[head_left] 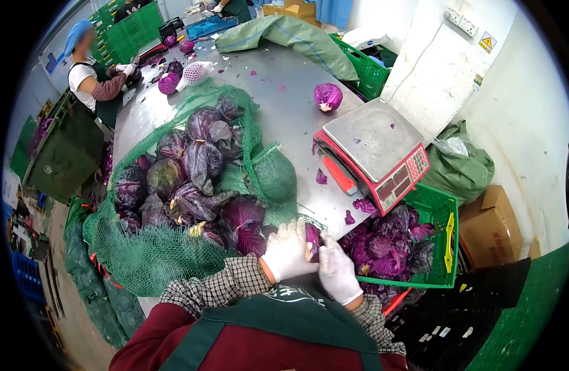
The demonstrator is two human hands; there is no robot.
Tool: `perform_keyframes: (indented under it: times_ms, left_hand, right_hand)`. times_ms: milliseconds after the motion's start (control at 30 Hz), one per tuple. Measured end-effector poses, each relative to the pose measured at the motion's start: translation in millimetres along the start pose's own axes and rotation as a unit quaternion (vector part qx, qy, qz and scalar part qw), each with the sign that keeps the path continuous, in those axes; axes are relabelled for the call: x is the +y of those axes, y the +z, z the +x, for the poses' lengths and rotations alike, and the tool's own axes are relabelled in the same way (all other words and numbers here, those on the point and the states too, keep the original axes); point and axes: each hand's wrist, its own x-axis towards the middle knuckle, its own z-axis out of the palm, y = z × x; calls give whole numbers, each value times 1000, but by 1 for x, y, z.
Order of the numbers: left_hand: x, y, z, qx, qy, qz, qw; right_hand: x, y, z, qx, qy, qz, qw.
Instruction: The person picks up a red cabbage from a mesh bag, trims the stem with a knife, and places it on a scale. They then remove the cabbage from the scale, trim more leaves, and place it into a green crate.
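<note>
Close to my body at the table's near edge, both gloved hands are on a red cabbage (312, 240), mostly covered by the fingers. My left hand (288, 252) grips it from the left, and my right hand (337, 269) closes on its right side. Left of them lies a pile of red cabbages (198, 161) with dark outer leaves, in an opened green mesh sack (154, 260). Below my right hand's side stands a green crate (452, 213) full of loose purple leaves (383, 244).
A red scale (374, 133) with a steel platform stands at the right, beside a red-handled tool (341, 177). One trimmed cabbage (327, 97) sits behind it on the metal table (284, 68). A co-worker (89, 77) stands at the far left near a dark bin (65, 154).
</note>
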Motion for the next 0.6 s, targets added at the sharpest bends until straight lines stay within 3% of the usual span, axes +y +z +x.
perform_keyframes:
  times_ms: [33,100,200,300,367,400,433,500,533,567,600]
  left_hand:
    - [1,-1,-4,3,9,7,1000]
    - [-3,-1,-3,7,27,14,1000]
    - [-12,1,-4,-3,34,-3,999]
    - [-38,10,-9,48,124,-31,991]
    - [-72,16,-13,75,222,-88,968]
    - [-85,11,-17,42,212,-114,970]
    - [-97,6,-21,9,202,-140,969]
    - [-110,-12,-36,-52,127,-227,964]
    - [-108,-16,-40,-14,134,-183,974]
    - [-105,-15,-44,21,140,-140,980]
    - [-103,-13,-42,19,124,-149,981]
  right_hand:
    - [17,4,-3,45,1,56,997]
    - [26,5,-2,84,-51,-1,995]
    - [3,-3,3,37,51,128,990]
    - [28,16,4,68,49,112,990]
    - [67,15,5,110,154,137,972]
    - [101,20,4,194,106,158,962]
    - [118,10,-6,164,220,154,949]
    - [140,-11,-30,184,216,-52,957]
    - [134,-25,-35,169,328,38,929]
    - [201,-14,-60,160,352,137,912]
    - [196,-16,-62,169,306,61,935]
